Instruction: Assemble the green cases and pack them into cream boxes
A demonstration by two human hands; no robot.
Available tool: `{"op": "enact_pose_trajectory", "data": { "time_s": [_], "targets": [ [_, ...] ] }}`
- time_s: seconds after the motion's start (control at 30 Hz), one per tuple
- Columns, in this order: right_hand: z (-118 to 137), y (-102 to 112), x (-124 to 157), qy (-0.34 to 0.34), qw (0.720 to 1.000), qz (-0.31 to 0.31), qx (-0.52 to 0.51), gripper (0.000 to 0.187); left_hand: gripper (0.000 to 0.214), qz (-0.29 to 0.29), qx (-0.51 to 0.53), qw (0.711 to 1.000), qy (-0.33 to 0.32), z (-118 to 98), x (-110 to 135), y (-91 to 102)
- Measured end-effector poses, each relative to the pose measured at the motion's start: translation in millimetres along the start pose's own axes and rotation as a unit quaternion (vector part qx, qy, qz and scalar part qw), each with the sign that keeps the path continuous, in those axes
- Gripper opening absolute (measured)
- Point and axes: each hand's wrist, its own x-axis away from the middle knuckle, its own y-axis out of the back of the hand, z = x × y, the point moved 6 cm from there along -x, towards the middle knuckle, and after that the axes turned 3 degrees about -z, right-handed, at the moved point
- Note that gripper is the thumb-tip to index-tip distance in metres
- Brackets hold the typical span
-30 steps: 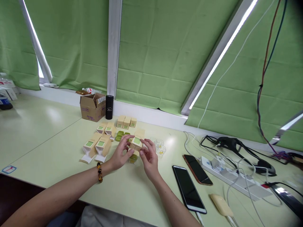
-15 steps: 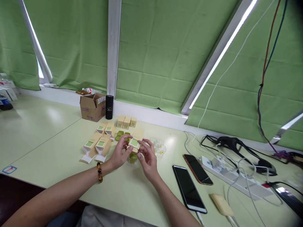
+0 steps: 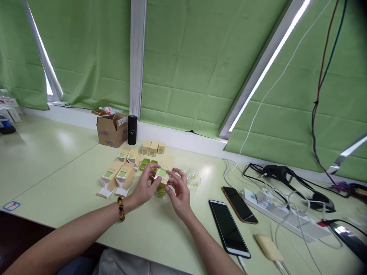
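Between my two hands is a small tan paper box [image 3: 163,173] with a green square on its front. My left hand [image 3: 145,185] grips its left side, and my right hand [image 3: 180,193] holds the right side with fingertips. Below the box, partly hidden by it, stands a clear container with green contents [image 3: 161,191]. Behind my left hand are several green-filled cups [image 3: 145,162]. To the left lie tan boxes with open white flaps [image 3: 123,177]. Right of my right hand sit several clear cups [image 3: 194,178] with a little yellow in them.
At the back stand closed tan boxes [image 3: 153,148], a black cylinder [image 3: 132,130] and a cardboard carton [image 3: 110,131]. Two phones [image 3: 229,229], a power strip [image 3: 283,215] with tangled cables and a yellowish case [image 3: 268,247] lie on the right.
The box in my hands has tilted slightly, and its lower edge looks closed up now. Both hands stay nearly in the same place.
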Motion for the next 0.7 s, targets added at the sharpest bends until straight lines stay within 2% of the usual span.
{"op": "enact_pose_trajectory", "data": {
  "time_s": [0.17,0.37,0.7],
  "targets": [
    [-1.5,1.1,-0.4,-0.007,1.0,-0.019,0.002,0.042,0.038,0.002,0.004,1.0,-0.017,1.5,0.0,0.5],
    [-3.4,2.3,-1.3,-0.006,1.0,-0.027,-0.006,0.04,0.044,0.043,0.017,0.997,-0.054,-5.5,1.3,1.4],
    [-5.3,2.2,-2.5,0.009,0.999,-0.039,-0.013,0.037,0.037,0.003,-0.003,0.997,-0.071,-0.9,0.1,2.2]
  ]
}}
